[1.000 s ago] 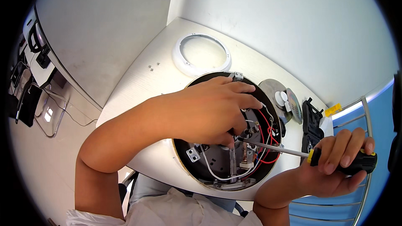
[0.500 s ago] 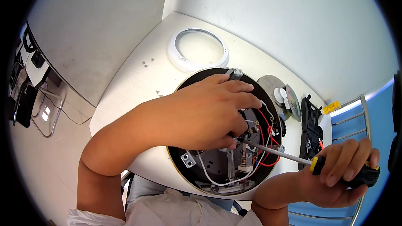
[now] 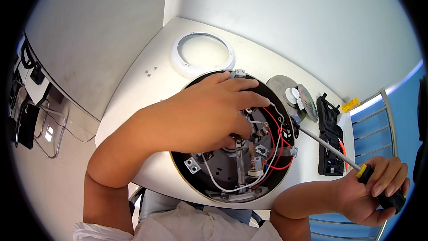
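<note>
A round black appliance housing lies open on the table before me, with red and white wires and metal brackets inside. My left hand rests palm down across its left and middle part. Several of its fingers are spread, while the thumb and forefinger reach down by the centre metal parts; what the fingertips touch is hidden. In my right hand, off the table's right side, is a screwdriver with a black and yellow handle. Its long shaft points up and left, the tip appearing near the housing's right rim.
A white ring-shaped cover lies behind the housing, with small screws to its left. Metal discs and white round pieces stand to the right, beside a black tool case. A metal rail runs past the table's right edge.
The screwdriver tip has come away from the housing's centre, and my right hand has moved right and down with it. My left hand's thumb has drawn in; the whole view has shifted slightly.
</note>
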Demonstrator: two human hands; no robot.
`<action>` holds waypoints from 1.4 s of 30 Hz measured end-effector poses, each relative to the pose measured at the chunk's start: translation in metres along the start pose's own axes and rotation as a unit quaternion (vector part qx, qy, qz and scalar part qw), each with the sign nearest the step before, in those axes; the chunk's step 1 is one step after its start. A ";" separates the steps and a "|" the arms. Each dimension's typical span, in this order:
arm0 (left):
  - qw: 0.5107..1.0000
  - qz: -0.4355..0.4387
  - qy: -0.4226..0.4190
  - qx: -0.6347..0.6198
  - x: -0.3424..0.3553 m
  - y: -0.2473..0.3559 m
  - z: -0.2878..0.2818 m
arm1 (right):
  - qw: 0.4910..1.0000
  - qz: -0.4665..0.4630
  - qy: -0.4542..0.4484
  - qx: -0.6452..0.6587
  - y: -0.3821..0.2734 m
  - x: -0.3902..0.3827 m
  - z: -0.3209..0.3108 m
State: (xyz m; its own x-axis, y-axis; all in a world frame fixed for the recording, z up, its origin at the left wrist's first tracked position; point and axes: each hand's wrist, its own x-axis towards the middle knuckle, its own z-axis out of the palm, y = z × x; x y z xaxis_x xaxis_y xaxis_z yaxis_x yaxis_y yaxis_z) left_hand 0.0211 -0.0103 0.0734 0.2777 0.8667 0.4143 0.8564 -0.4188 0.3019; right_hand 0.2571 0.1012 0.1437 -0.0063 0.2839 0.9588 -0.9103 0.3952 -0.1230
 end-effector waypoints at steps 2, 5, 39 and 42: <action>1.000 -0.004 0.008 0.003 0.001 -0.001 0.000 | 1.000 -0.009 -0.003 -0.012 -0.004 0.001 -0.002; 1.000 -0.001 0.027 0.006 0.005 0.002 0.002 | 0.999 -0.029 0.000 -0.027 -0.005 0.003 -0.002; 0.998 -0.008 0.019 0.054 0.008 0.010 -0.001 | 0.998 0.028 -0.031 -0.042 -0.002 -0.001 0.000; 0.999 -0.011 0.014 0.046 0.008 0.009 -0.001 | 0.998 0.028 -0.030 -0.043 -0.001 -0.001 0.000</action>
State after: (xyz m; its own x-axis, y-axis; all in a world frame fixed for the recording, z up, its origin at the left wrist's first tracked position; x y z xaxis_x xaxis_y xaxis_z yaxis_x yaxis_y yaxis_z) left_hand 0.0307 -0.0073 0.0799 0.2470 0.8670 0.4328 0.8986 -0.3721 0.2325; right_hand 0.2583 0.0999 0.1426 -0.0845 0.2553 0.9632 -0.8692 0.4537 -0.1966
